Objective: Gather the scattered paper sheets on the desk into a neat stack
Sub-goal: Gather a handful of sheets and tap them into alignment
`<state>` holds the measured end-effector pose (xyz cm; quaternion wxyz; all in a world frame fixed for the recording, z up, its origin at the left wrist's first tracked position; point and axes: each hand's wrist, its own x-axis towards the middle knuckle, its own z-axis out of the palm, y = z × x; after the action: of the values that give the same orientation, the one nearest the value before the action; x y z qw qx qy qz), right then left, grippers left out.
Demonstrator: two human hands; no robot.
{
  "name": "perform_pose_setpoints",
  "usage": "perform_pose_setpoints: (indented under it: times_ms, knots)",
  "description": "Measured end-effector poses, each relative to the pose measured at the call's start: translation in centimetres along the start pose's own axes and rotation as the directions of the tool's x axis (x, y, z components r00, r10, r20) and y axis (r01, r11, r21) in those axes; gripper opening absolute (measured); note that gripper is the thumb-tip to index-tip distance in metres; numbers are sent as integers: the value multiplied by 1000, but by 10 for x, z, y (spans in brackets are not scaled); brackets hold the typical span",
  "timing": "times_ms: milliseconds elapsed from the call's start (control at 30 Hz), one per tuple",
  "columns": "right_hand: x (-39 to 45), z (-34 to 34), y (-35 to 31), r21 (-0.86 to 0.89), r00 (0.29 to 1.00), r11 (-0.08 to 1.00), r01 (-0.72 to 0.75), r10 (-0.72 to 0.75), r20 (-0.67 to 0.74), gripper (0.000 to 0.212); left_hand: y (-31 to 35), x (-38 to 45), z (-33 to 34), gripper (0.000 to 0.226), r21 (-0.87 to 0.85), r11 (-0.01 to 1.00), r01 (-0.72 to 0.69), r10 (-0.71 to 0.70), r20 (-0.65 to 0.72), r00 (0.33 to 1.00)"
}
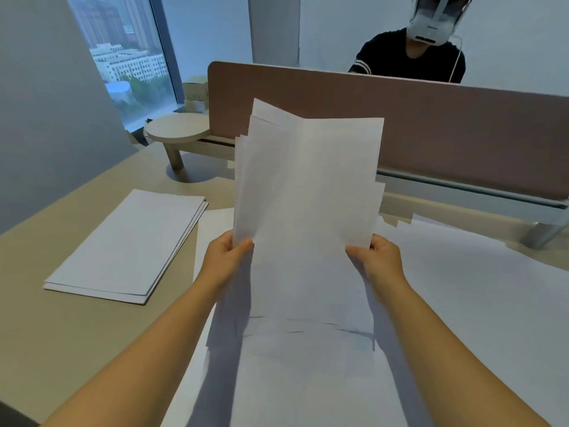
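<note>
I hold a bundle of white paper sheets (308,186) upright above the desk, its top edges uneven and fanned. My left hand (228,257) grips the bundle's left edge, thumb on the front. My right hand (377,257) grips the right edge the same way. The bundle's bottom edge stands on loose white sheets (462,303) that cover the desk in front and to the right. A flat stack of white sheets (129,245) lies on the beige desk (77,349) to the left.
A brown divider panel (446,124) runs along the desk's far edge. A small round shelf on a leg (177,131) stands at the back left. Behind the divider sits a person in a dark top (406,57). A window is at the far left.
</note>
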<state>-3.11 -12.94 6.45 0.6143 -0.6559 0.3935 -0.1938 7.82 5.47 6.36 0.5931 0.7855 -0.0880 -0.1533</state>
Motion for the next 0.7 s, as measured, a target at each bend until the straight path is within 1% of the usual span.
perform_pose_setpoints:
  times_ms: [100, 200, 300, 500, 600, 700]
  knots:
    - [-6, 5, -37, -25, 996, 996, 83, -84, -21, 23, 35, 1, -9, 31, -33, 998, -53, 53, -18, 998]
    - [-16, 9, -68, 12, 989, 989, 145, -144, -30, 16, 68, 1, -17, 33, -119, 989, -88, 82, -49, 995]
    - [-23, 13, -92, 45, 978, 976, 211, -210, -16, 27, 88, -1, -23, 33, -180, 976, -121, 110, -68, 992]
    - [-31, 19, -114, 20, 956, 956, 293, -293, 12, 27, 103, -5, -25, 33, -225, 960, -167, 145, -110, 983]
    - [-31, 19, -115, 17, 950, 952, 306, -306, 57, 28, 99, -6, -28, 41, -223, 956, -192, 177, -86, 980]
    - [-29, 17, -107, 50, 953, 958, 284, -287, 95, 37, 90, -4, -33, 51, -234, 956, -175, 162, -75, 984]
